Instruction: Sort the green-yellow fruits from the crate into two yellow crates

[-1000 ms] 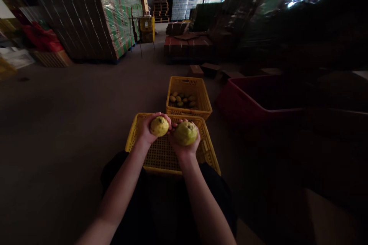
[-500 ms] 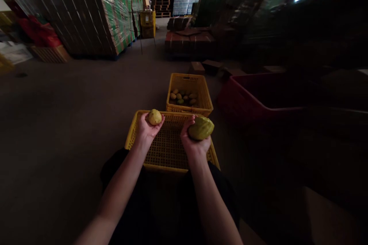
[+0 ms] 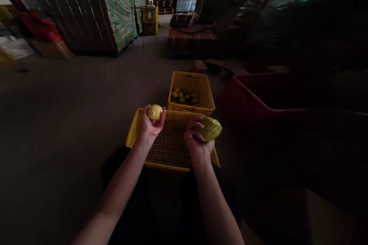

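Observation:
My left hand point(image 3: 154, 123) is closed around a small, rounded yellow fruit point(image 3: 155, 111) that looks like a mango, held above the near yellow crate's left rear part. A larger green fruit point(image 3: 212, 129), also mango-like with an uneven surface, sits in my right hand point(image 3: 199, 138), whose fingers wrap its left side. Both palms face up. The near yellow plastic crate point(image 3: 169, 149) has a slatted floor and stands in front of my knees. Just behind it, a second yellow crate point(image 3: 204, 83) holds several yellow and green fruits point(image 3: 184, 95).
A large red bin point(image 3: 253, 99) stands to the right. Cardboard pieces point(image 3: 214, 65) lie behind the crates, before a low stack of brown cartons point(image 3: 192, 40). Wrapped pallet stacks point(image 3: 115, 11) rise at the left. A cardboard box point(image 3: 330, 214) is dim at lower right.
My right hand has turned and shifted slightly right with the green fruit, its fingers curling further over it. The yellow fruit has rotated a little in my left hand. The view has shifted slightly.

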### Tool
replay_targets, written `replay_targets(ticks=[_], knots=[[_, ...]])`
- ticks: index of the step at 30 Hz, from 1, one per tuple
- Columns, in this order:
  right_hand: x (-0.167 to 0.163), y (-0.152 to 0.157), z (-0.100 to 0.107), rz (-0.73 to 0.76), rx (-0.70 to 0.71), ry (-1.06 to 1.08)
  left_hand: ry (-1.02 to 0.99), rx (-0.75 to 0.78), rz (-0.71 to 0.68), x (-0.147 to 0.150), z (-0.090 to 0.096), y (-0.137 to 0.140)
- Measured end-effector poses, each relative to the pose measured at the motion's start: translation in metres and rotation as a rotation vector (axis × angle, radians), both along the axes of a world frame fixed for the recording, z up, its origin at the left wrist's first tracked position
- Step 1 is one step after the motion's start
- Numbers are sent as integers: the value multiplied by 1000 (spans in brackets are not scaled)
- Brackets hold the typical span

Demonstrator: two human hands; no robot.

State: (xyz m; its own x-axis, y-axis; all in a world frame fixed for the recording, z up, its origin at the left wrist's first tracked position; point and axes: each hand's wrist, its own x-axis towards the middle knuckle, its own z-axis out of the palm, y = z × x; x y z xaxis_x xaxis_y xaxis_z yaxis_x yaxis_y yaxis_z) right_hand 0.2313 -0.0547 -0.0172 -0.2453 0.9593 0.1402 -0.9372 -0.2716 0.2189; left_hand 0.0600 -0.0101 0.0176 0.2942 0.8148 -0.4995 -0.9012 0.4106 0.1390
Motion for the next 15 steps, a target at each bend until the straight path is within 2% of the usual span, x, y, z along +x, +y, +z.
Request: replay_targets(ticks=[7,12,15], knots=[[-2,-2,5,21,334,84,-101,105,-71,-4,-6,-5],[-7,-3,12,22,511,107,-79,286,-155,0,-6,-8],[-10,-3,13,42,690,153,-21,438,-216,1,-1,-9]])
